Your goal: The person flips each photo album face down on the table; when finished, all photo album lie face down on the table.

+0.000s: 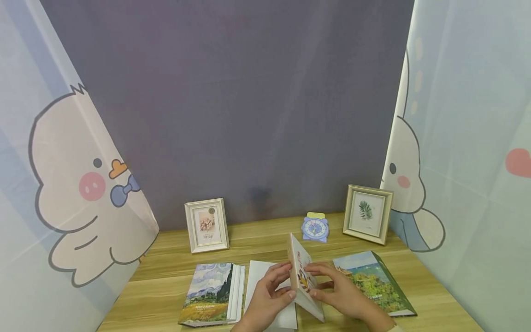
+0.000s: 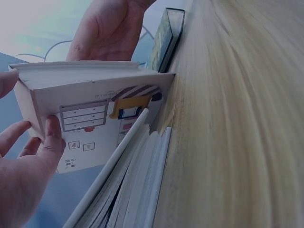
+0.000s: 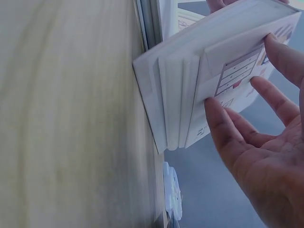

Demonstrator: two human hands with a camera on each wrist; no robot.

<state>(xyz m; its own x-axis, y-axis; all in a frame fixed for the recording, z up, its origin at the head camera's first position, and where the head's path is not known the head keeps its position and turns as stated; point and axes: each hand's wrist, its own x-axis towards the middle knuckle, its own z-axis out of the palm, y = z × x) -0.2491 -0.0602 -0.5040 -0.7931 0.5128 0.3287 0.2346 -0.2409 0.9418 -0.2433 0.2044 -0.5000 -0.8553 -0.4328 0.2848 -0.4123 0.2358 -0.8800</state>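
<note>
A white photo album (image 1: 305,272) with a cartoon-printed cover stands tilted on its lower edge on the wooden table. My left hand (image 1: 267,295) grips its spine side, thumb on the near part and fingers behind. On the facing cover rest the fingertips of my right hand (image 1: 338,288), spread and gently bent, none wrapped round an edge. In the right wrist view, the album's thick pages (image 3: 178,102) show between its covers. Beneath the left hand lies a white book or sheet (image 1: 257,276), partly hidden by that hand.
A landscape photo album (image 1: 207,293) lies at left, and another green-edged one (image 1: 375,283) at right. Farther back stand a cream picture frame (image 1: 207,226), a purple cat-eared clock (image 1: 315,229) and a second frame (image 1: 368,214). A grey curtain (image 1: 232,115) hangs behind.
</note>
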